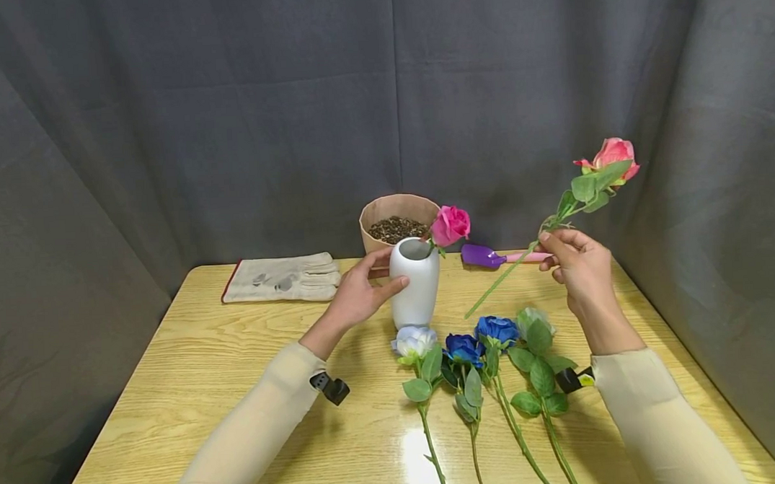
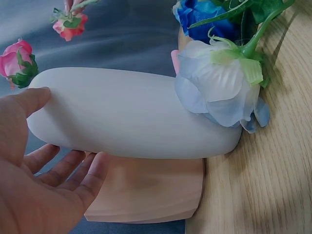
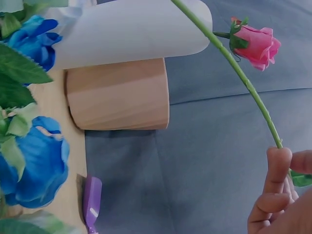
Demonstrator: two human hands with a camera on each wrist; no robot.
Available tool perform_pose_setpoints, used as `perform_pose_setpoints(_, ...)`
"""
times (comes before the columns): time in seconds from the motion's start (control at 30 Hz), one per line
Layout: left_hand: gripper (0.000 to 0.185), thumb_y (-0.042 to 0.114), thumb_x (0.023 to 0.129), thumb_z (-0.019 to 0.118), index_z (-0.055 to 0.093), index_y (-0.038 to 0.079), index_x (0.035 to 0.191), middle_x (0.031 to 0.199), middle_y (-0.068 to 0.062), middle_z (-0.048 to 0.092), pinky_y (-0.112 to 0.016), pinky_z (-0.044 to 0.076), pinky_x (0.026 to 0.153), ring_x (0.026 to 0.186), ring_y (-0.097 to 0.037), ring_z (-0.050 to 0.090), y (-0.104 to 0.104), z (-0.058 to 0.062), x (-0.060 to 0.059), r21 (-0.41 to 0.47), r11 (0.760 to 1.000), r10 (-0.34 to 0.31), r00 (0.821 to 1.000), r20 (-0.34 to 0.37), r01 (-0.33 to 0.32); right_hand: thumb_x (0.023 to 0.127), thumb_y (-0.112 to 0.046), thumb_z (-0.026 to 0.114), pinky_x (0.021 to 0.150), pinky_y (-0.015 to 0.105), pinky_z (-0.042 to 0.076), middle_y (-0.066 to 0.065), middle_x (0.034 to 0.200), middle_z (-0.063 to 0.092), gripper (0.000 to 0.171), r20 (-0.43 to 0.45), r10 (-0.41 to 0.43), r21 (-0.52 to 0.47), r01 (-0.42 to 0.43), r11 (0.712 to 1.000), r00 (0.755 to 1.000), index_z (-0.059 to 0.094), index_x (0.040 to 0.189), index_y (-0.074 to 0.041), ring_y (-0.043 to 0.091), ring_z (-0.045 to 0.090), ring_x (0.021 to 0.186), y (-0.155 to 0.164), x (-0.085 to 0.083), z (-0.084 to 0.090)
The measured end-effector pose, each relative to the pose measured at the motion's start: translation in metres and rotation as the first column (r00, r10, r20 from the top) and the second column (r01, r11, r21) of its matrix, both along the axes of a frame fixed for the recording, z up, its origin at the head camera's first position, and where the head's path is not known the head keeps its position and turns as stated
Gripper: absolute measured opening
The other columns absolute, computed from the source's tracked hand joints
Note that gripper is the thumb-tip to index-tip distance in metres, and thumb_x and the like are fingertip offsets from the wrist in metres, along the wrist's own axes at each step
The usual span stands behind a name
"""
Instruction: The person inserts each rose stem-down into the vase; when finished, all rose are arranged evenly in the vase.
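A white vase stands upright with a pink rose leaning out over its rim to the right. My left hand holds the vase near its top, thumb on the near side and fingers around the far left side. To the right, above the table, my right hand pinches the green stem of a coral-pink rose. That flower points up and right, while the stem's lower end slants down toward the vase. The first rose's stem is hidden inside the vase.
In front lie a pale blue-white rose, two blue roses and a whitish-green rose, stems toward me. Behind the vase stands a brown pot of dark soil. A purple trowel and a work glove lie farther back.
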State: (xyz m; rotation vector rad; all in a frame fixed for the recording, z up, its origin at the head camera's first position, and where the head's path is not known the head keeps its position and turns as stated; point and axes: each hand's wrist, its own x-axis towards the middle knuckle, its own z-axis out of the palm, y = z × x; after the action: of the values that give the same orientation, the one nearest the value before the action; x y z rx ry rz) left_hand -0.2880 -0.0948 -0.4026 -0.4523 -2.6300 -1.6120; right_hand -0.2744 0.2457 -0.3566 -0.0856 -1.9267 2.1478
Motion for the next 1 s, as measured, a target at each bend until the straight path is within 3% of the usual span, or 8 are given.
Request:
perform_pose_setpoints(0.23, 0.067, 0.043, 0.091, 0.072, 0.045, 0.021, 0.148, 0.140, -0.007, 0.058, -0.044, 0.052, 0.104, 0.126, -0.028, 0.061, 0.000, 0.000, 0.000, -0.001, 1.000, 0.003, 1.000, 0.003, -0.003, 0.091, -0.015, 0.074, 0.039, 0.017, 0.036, -0.003, 0.071, 0.073, 0.006, -0.034, -0.062, -0.125, 0.058, 0.991, 0.997, 0.070, 0.089, -0.011, 0.009, 0.063, 0.049, -0.007, -0.006, 0.010)
perform_pose_setpoints(0.5, 0.067, 0.043, 0.091, 0.073, 0.046, 0.021, 0.148, 0.140, -0.007, 0.058, -0.044, 0.052, 0.104, 0.126, -0.027, 0.061, 0.000, -0.001, -0.001, 0.004, 1.000, 0.006, 1.000, 0.004, -0.006, 0.090, -0.019, 0.076, 0.038, 0.018, 0.036, -0.004, 0.072, 0.073, 0.012, -0.075, -0.134, -0.162, 0.120, 0.979, 0.988, 0.069, 0.086, -0.010, 0.009, 0.063, 0.048, -0.014, -0.012, 0.016)
perform_pose_setpoints(0.73, 0.067, 0.043, 0.091, 0.072, 0.046, 0.020, 0.148, 0.139, -0.007, 0.058, -0.047, 0.051, 0.105, 0.126, -0.028, 0.060, 0.001, -0.001, 0.000, 0.007, 1.000, -0.003, 1.000, -0.001, 0.003, 0.089, -0.016, 0.077, 0.036, 0.017, 0.037, 0.001, 0.072, 0.073, 0.013, -0.123, -0.177, -0.267, 0.139, 0.954, 0.976, 0.067, 0.089, -0.007, 0.011, 0.061, 0.045, -0.021, -0.016, 0.022)
perform_pose_setpoints(1.0, 0.067, 0.043, 0.091, 0.072, 0.045, 0.021, 0.148, 0.139, -0.007, 0.058, -0.045, 0.052, 0.104, 0.126, -0.028, 0.060, 0.001, 0.000, 0.000, 0.014, 1.000, -0.002, 1.000, 0.004, 0.002, 0.088, -0.016, 0.077, 0.037, 0.018, 0.037, 0.002, 0.075, 0.073, 0.017, -0.169, -0.198, -0.316, 0.137, 0.939, 0.965, 0.065, 0.093, -0.006, 0.012, 0.061, 0.046, -0.029, -0.020, 0.027)
